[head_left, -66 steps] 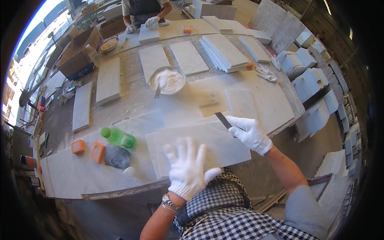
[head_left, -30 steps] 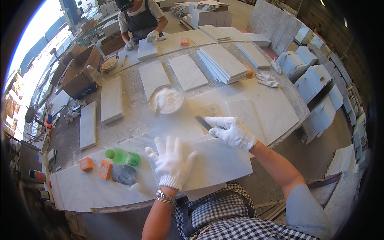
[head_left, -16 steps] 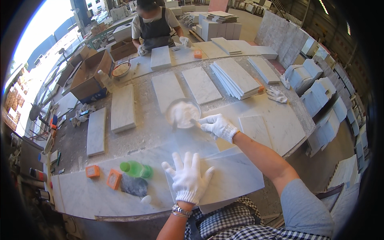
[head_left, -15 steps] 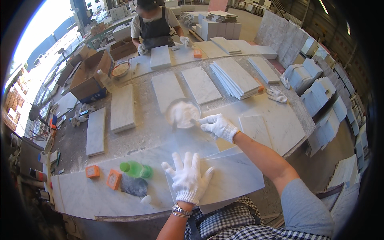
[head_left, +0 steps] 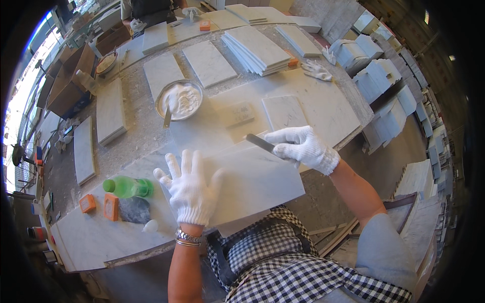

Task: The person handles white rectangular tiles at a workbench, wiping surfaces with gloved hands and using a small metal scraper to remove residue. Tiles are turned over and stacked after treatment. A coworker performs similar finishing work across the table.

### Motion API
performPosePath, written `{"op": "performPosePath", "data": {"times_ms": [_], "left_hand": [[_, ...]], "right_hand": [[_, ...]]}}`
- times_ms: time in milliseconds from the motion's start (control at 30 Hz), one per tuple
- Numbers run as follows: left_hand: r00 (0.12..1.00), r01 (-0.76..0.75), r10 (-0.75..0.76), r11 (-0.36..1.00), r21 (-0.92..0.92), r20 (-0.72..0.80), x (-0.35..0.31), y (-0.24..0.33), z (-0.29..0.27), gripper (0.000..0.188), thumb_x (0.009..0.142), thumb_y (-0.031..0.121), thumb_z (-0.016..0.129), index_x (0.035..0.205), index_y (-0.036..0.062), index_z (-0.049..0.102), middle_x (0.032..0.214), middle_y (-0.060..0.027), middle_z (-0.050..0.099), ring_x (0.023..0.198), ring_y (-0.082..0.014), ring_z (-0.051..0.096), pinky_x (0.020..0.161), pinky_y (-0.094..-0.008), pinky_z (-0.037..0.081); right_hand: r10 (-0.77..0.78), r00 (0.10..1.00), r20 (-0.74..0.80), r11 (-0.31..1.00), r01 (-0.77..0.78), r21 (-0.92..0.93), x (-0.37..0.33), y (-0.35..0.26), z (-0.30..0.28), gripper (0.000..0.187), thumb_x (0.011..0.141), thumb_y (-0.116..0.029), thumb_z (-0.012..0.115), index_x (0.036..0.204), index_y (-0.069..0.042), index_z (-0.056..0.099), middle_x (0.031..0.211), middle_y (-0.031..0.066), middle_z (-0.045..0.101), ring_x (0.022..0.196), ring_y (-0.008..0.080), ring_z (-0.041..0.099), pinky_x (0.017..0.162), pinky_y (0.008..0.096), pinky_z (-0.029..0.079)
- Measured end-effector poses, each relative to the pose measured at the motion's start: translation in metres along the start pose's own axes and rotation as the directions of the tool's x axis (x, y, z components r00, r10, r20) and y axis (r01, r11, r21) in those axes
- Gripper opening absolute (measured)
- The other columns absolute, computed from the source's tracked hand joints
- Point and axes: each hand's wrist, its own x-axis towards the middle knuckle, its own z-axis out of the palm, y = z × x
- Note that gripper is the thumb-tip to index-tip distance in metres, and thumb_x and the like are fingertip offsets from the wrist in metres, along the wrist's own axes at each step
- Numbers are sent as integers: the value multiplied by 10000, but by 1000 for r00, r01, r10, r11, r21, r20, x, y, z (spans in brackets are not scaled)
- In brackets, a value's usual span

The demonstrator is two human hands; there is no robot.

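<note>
My left hand (head_left: 193, 191), in a white knit glove, lies with fingers spread on a pale marble slab (head_left: 255, 177) at the bench's near edge. Closed round a narrow, dark, flat-bladed spatula (head_left: 259, 143) is my gloved right hand (head_left: 305, 147). The blade points left above the slab's far edge. Farther off stands a round metal bowl (head_left: 158, 107) of white, creamy paste (head_left: 183, 100); a second flat tool (head_left: 167, 117) leans at its rim. Left of my left hand are a green bottle (head_left: 129, 187) lying on its side and a dark grey stone piece (head_left: 134, 209).
Two orange boxes (head_left: 111, 207) sit by the bottle. Marble tiles, including a stack (head_left: 256, 48), cover the far bench. A loose glove (head_left: 317, 70) lies at right. Across the bench, a person's gloved hand (head_left: 138, 25) shows. Upright slabs (head_left: 376, 81) stand beyond the right edge.
My right hand has drawn back from the bowl toward me, bringing the spatula over the near slab. My left hand stays flat on the slab. The whole view has shifted.
</note>
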Motion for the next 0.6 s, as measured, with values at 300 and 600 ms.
{"op": "performPosePath", "data": {"times_ms": [300,600], "left_hand": [[975,-213,212,977,10,70,-18,31,0,826,939,622,598,1510,34,494,1617,-292,357,1526,-516,242,1220,-708,75],[863,-458,495,851,-257,102,-25,59,1,629,901,534,690,1391,143,635,1572,-281,423,1499,-511,308,1218,-703,110]], "right_hand": [[-285,956,-68,855,221,-470,-88,53,-1,347,892,-33,755,1234,22,722,1003,153,763,889,200,732,815,316,585],[-223,946,-236,953,161,-258,-94,63,-8,347,905,-80,749,1238,12,718,1149,188,757,1041,273,740,922,350,576]]}}
